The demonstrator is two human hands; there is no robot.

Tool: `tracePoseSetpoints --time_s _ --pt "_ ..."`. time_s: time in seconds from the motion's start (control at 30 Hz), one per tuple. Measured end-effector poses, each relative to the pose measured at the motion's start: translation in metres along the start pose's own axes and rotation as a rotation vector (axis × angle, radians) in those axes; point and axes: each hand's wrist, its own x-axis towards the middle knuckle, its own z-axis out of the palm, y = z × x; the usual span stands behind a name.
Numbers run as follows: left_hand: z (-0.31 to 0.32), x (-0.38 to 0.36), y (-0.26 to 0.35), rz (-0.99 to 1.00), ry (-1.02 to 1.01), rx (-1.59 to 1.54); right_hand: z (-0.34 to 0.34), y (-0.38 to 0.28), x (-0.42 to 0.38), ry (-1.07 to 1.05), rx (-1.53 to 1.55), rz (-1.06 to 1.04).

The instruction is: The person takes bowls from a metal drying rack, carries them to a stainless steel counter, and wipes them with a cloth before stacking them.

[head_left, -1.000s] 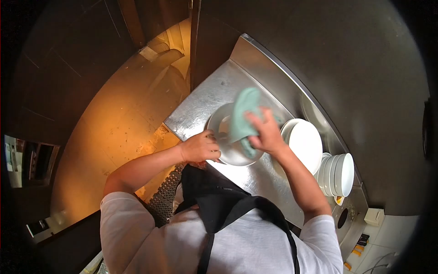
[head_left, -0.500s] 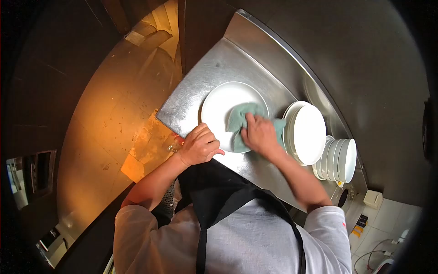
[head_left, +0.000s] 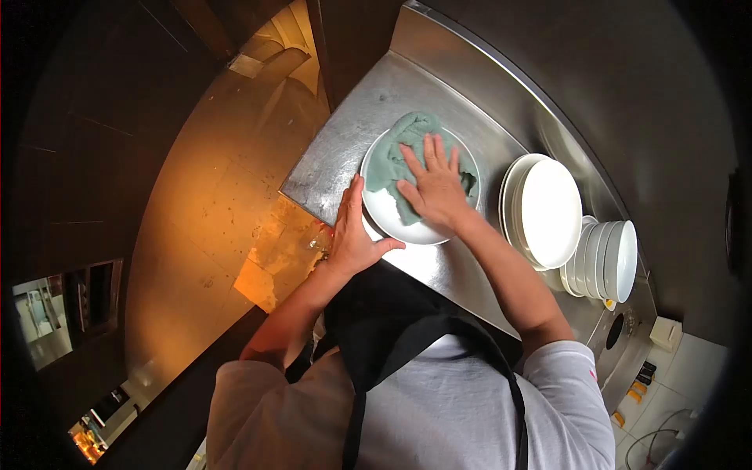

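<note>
A round white plate (head_left: pixel 384 210) lies on the steel counter, mostly covered by a crumpled green cloth (head_left: pixel 385 163). My right hand (head_left: pixel 435 182) presses flat on the cloth with its fingers spread. At the plate's lower left edge is my left hand (head_left: pixel 354 233), its thumb and fingers apart around the rim. To the right stands a stack of large white plates (head_left: pixel 551 213), and beside it a stack of smaller white dishes (head_left: pixel 621 261).
The steel counter (head_left: pixel 345 129) has a raised back wall (head_left: pixel 501 78) along its far side. A brownish, stained floor (head_left: pixel 204 227) lies left of the counter. A white box (head_left: pixel 665 334) and cables are at the lower right.
My right hand has opened and spread the cloth over more of the plate. My left hand has opened from a curled shape along the rim. The whole view has shifted slightly.
</note>
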Motion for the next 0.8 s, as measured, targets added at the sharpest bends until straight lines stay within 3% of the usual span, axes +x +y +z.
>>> tracePoseSetpoints --time_s 0.07,0.17,0.27,0.37,0.47,0.53,0.57,0.63,0.77,0.8 --pt "0.003 0.0 0.003 -0.085 0.012 -0.112 0.004 -0.014 -0.001 -0.101 0.126 0.02" --pt "0.018 -0.001 -0.002 -0.105 0.054 0.083 0.002 -0.041 -0.012 -0.194 0.271 0.013" --pt "0.025 -0.002 -0.003 -0.045 0.131 0.11 -0.013 -0.07 -0.024 -0.149 0.509 0.173" --pt "0.032 -0.001 -0.004 0.053 0.144 0.11 -0.021 -0.042 -0.018 -0.235 1.203 0.368" --pt "0.032 0.021 0.004 0.175 0.188 0.254 -0.037 -0.03 -0.043 0.072 2.312 0.74" --pt "0.04 0.044 -0.004 0.214 0.11 0.416 -0.068 -0.019 -0.076 0.198 2.387 0.611" --pt "0.043 0.054 -0.007 0.222 0.085 0.456 -0.083 -0.013 -0.096 0.329 2.279 0.733" --pt "0.051 0.067 0.02 0.162 0.125 0.453 -0.102 0.006 -0.146 0.571 2.113 0.621" --pt "0.085 0.072 0.089 0.591 -0.214 0.176 -0.127 0.056 -0.237 1.299 2.029 0.431" --pt "0.102 0.075 0.109 0.712 -0.325 0.197 -0.138 0.059 -0.252 1.487 2.223 0.34"
